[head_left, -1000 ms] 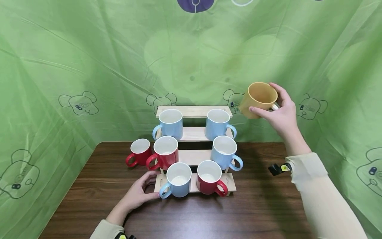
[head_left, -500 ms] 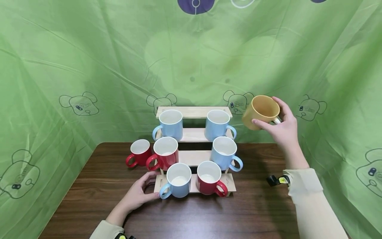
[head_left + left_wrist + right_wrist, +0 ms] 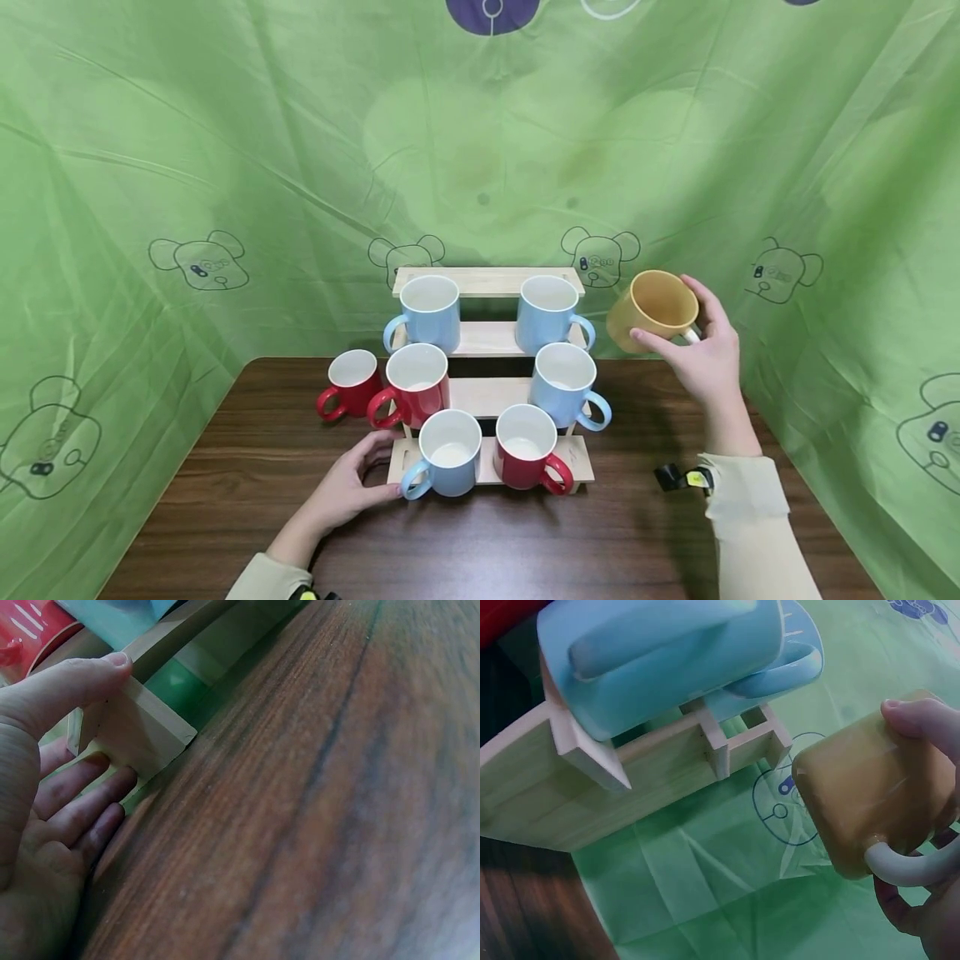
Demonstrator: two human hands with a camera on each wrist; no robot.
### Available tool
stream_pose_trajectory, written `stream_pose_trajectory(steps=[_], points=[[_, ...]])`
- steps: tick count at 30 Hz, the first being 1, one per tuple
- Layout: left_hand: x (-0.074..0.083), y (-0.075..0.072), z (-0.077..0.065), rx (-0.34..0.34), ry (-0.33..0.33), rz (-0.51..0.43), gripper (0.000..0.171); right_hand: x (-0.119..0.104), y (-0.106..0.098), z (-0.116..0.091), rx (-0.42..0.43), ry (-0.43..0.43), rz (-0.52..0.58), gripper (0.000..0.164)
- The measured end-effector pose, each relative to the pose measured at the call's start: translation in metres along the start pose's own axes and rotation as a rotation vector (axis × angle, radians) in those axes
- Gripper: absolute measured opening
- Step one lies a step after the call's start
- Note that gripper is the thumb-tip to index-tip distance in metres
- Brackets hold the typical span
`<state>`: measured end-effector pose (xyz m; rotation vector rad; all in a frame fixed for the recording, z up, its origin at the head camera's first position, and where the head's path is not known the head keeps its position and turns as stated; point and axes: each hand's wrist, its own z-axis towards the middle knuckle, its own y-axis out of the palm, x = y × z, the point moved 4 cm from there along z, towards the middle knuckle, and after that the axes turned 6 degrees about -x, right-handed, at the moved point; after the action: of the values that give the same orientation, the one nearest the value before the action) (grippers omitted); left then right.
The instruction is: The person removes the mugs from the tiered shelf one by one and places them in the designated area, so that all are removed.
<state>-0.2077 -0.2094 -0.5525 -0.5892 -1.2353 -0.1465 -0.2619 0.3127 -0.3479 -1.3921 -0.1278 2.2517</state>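
Note:
My right hand (image 3: 705, 354) grips a yellow mug (image 3: 626, 321) by its body, thumb on the near side and fingers on the far side. The mug is in the air right of the tiered wooden rack (image 3: 491, 396), tilted, its white handle (image 3: 915, 866) towards the palm. With my left hand (image 3: 347, 483) I hold the left end of the rack's lowest step, thumb on its edge and fingers by the side panel (image 3: 127, 739). A light blue mug (image 3: 453, 467) and a red mug (image 3: 517, 467) stand on that step.
On the middle step are a red mug (image 3: 426, 400) and a light blue mug (image 3: 555, 400). Two light blue mugs (image 3: 442, 321) stand higher up. Another red mug (image 3: 360, 396) is left of the rack. A green patterned cloth (image 3: 480, 150) hangs behind the brown wooden table (image 3: 487, 558).
My right hand has lowered the yellow mug beside the rack, first drifting slightly right, then back left. The left hand and the rack stay where they were.

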Motion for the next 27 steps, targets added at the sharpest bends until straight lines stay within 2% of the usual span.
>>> stream_pose_trajectory(steps=[14, 27], points=[[0.0, 0.0, 0.0, 0.003, 0.006, 0.001, 0.07, 0.029, 0.01, -0.019, 0.017, 0.04, -0.001, 0.103], [-0.003, 0.0, 0.0, -0.001, 0.012, -0.003, 0.069, 0.05, 0.016, -0.034, 0.018, 0.115, -0.013, 0.101]])
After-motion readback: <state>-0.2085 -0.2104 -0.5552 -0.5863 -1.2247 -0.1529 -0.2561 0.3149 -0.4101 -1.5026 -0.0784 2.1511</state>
